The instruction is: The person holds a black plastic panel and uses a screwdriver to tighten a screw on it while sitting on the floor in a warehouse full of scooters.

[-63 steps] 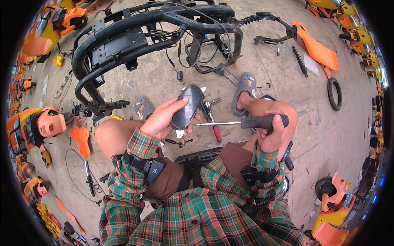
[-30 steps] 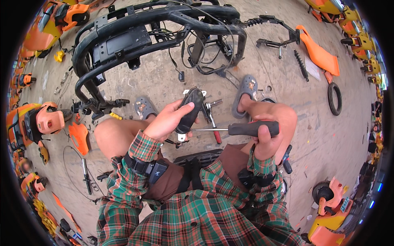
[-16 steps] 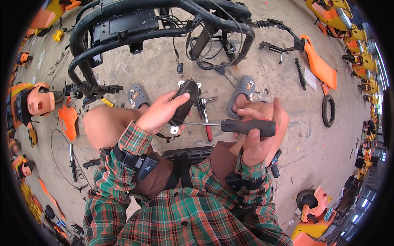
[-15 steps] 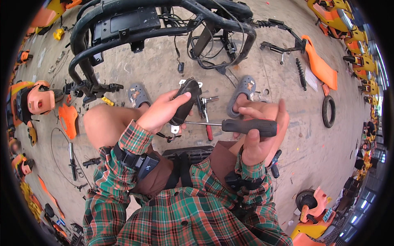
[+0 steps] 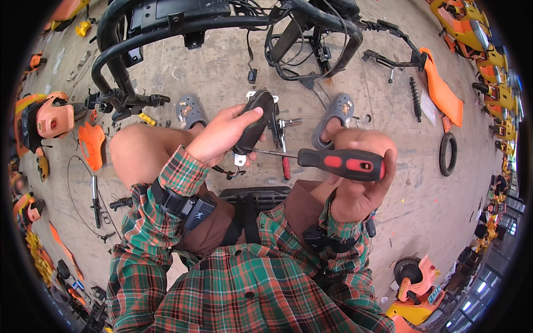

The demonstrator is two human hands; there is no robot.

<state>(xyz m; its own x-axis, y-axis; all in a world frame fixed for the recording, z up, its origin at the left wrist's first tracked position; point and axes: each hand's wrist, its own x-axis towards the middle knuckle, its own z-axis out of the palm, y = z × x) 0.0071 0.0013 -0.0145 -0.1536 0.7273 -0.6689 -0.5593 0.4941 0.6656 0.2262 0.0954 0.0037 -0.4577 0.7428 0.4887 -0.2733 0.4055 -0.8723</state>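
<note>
My left hand [image 5: 219,133] is closed around a black, oblong part [image 5: 255,119], thumb on top. White metal tabs [image 5: 240,160] stick out at its two ends. In my right hand [image 5: 355,194] is a screwdriver [image 5: 333,162] with a black and red handle, lying sideways across the fingers. Its shaft points left, and the tip meets the lower end of the black part near the white tab; the exact contact is too small to make out. On the floor just beyond, a ratchet wrench [image 5: 285,150] with a red grip lies between my feet.
A black tubular vehicle frame [image 5: 183,36] with hanging cables stands ahead of me. Orange panels [image 5: 441,91], a shock absorber [image 5: 415,100] and a tire [image 5: 447,154] lie at right. Another orange panel [image 5: 91,145] and a cable lie at left. Yellow-orange scooters line both sides.
The screwdriver has turned about its own axis, so red patches on its handle now face up. My right fingers have shifted around the handle. The left hand keeps its grip.
</note>
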